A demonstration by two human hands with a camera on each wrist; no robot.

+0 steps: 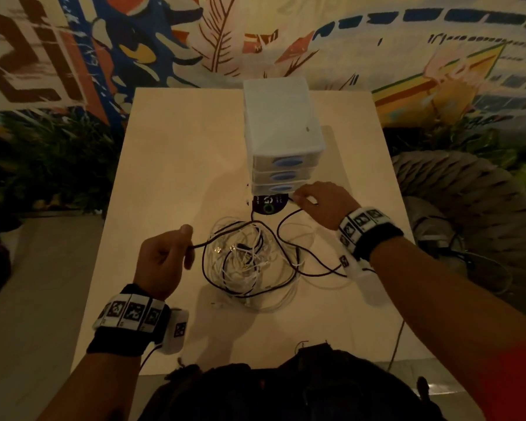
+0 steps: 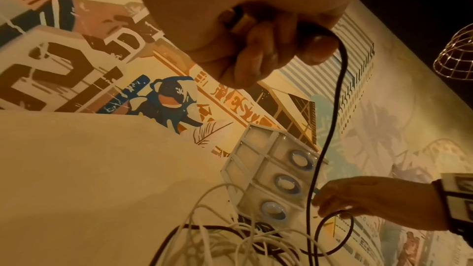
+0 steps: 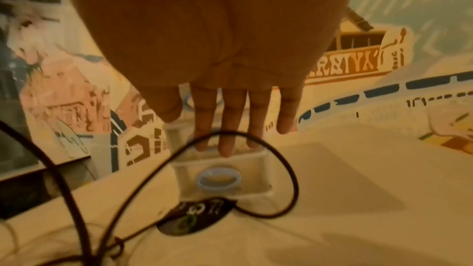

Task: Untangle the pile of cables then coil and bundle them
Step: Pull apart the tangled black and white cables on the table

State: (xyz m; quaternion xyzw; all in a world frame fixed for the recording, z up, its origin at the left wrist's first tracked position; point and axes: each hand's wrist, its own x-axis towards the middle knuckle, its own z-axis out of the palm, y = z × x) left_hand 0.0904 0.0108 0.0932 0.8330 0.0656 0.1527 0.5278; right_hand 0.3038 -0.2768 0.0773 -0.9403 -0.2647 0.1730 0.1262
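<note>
Two hands work one black cable [image 1: 257, 294]: my left hand [image 1: 164, 256] grips its end, my right hand [image 1: 319, 205] reaches open-fingered toward its far loop. It threads the white tangle [image 1: 243, 262] mid-worktop; hard pulling could tighten knots.

The room is dim, everything tinted warm amber. The pale square tabletop [image 1: 179, 153] is the brightest surface, and the translucent white plastic drawer tower [image 1: 281, 126] throws a soft shadow to its right, so the light falls from the left. Fainter shadows trail under both forearms. No hard glare anywhere. From the head view the painted wall mural [image 1: 316, 31] bows sharply at the edges and smears into blur. The right wrist view is softest: the fingers [image 3: 227, 124] and the black cable loop [image 3: 286, 159] look hazy and grainy. The left wrist view is sharper.
</note>
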